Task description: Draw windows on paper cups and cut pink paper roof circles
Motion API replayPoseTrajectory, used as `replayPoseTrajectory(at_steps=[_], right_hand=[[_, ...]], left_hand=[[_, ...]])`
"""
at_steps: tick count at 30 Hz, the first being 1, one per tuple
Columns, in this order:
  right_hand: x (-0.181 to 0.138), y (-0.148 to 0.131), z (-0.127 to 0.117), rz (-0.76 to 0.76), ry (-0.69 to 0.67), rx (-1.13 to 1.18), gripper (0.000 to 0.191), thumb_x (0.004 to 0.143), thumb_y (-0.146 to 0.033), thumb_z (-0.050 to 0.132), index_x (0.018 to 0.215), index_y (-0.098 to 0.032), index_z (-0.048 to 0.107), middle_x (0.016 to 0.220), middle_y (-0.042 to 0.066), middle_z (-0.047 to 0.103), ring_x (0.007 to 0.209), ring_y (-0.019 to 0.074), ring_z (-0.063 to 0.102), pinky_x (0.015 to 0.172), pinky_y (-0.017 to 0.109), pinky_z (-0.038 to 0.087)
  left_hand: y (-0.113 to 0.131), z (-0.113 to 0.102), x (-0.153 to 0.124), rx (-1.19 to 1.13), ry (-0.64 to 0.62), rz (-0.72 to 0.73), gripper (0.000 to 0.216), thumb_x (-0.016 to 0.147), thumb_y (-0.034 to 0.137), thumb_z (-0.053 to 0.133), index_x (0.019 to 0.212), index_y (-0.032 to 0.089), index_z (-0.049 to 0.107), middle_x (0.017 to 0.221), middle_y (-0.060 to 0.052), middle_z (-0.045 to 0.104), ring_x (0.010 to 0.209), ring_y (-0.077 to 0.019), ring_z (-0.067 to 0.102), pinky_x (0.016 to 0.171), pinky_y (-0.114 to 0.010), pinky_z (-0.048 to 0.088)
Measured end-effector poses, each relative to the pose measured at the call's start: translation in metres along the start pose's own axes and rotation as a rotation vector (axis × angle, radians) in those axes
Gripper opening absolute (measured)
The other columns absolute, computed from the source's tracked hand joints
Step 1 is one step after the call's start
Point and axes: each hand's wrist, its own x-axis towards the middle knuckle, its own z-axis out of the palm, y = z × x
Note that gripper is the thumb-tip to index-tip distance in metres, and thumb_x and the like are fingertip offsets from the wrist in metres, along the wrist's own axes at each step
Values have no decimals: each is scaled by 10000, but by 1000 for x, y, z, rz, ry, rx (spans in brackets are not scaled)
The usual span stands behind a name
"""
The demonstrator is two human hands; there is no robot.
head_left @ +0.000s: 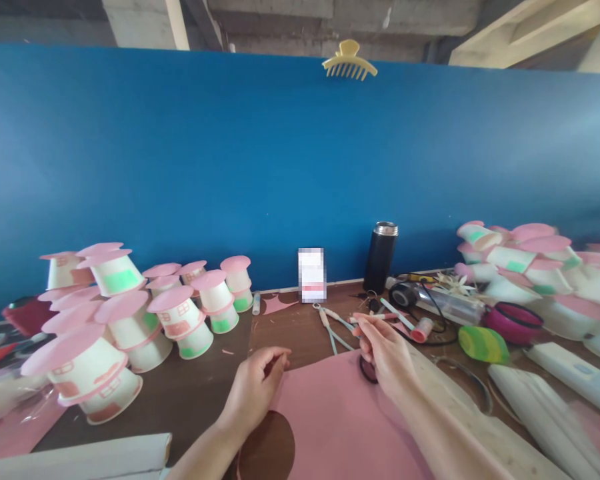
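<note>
A large pink sheet [350, 420] lies in front of me, with a round cut-out at its lower left showing dark tabletop. My left hand [257, 385] is closed at the sheet's upper left corner, thumb and fingers pinched on its edge. Over the upper right edge, my right hand [387, 350] is closed, fingertips together. A dark loop [368, 369], like a scissors handle, shows beneath that hand; the rest of it is hidden. Just beyond the sheet lie pale-handled tongs or pliers [330, 323].
Paper-cup houses with pink disc roofs [177, 310] stand at left; more cups [525, 257] are heaped at right. A black flask [381, 257] stands by the blue partition [205, 153]. Tape [423, 329], a magenta pouch [513, 325] and white rolls [535, 407] lie rightward.
</note>
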Motion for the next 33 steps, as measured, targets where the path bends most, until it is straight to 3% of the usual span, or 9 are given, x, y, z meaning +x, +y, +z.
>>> replayPoseTrajectory(at_steps=[5, 11, 15, 19, 22, 24, 27, 31, 33], right_hand=[[-10, -3, 1, -176, -79, -271, 289, 809, -437, 638, 935, -180, 671, 649, -1, 627, 535, 142, 523, 494, 255, 383], [-36, 5, 16, -393, -489, -641, 184, 877, -370, 561, 905, -244, 692, 764, 26, 714, 704, 217, 649, 690, 313, 459], [-42, 19, 23, -448, -605, -824, 246, 926, -354, 455, 964, -242, 671, 823, 49, 746, 713, 223, 685, 646, 301, 486], [-38, 27, 21, -458, -659, -854, 233, 914, -349, 476, 1025, -259, 660, 913, 43, 759, 802, 220, 707, 706, 289, 514], [-34, 29, 17, -455, -647, -862, 230, 909, -393, 494, 1013, -275, 661, 975, 37, 762, 885, 224, 713, 759, 288, 526], [-32, 30, 16, -460, -626, -855, 230, 894, -413, 512, 996, -279, 668, 965, 34, 767, 869, 225, 720, 751, 285, 535], [-33, 30, 16, -462, -604, -829, 229, 874, -408, 518, 970, -288, 689, 955, 37, 774, 868, 236, 728, 748, 285, 546], [-35, 29, 16, -435, -574, -851, 225, 859, -409, 522, 945, -306, 702, 946, 33, 780, 870, 250, 729, 730, 291, 545], [-35, 29, 17, -427, -567, -863, 213, 848, -416, 534, 935, -315, 700, 937, 24, 780, 859, 249, 729, 716, 289, 538]], left_hand=[[1, 0, 1, -43, 49, 74, 188, 861, 327, 594, 932, 249, 750, 845, -56, 733, 829, -241, 659, 783, -313, 464], [14, -3, 4, -8, 109, 93, 232, 875, 300, 568, 1034, 233, 723, 940, -79, 729, 876, -239, 658, 811, -328, 488], [40, -9, 1, 5, 68, 97, 262, 886, 303, 556, 1084, 224, 709, 850, -64, 737, 769, -223, 668, 771, -333, 507], [74, -30, -26, 107, -51, 161, 331, 918, 362, 528, 1195, 253, 673, 760, -44, 731, 679, -202, 663, 777, -330, 501], [81, -56, -64, 234, -60, 206, 352, 934, 340, 504, 1258, 301, 635, 928, -59, 759, 798, -220, 683, 814, -331, 491], [72, -78, -93, 324, 97, 162, 300, 898, 330, 563, 1171, 342, 686, 975, -41, 765, 788, -225, 692, 779, -326, 501], [46, -128, -135, 451, 576, 48, 201, 834, 373, 615, 988, 329, 737, 897, -23, 760, 722, -223, 678, 786, -330, 509], [9, -232, -172, 653, 1243, -259, 203, 837, 422, 537, 855, 276, 677, 794, 30, 721, 747, -214, 666, 725, -312, 520], [-8, -285, -183, 705, 1451, -414, 158, 822, 336, 526, 797, 262, 664, 651, 88, 685, 636, -170, 661, 640, -270, 519]])
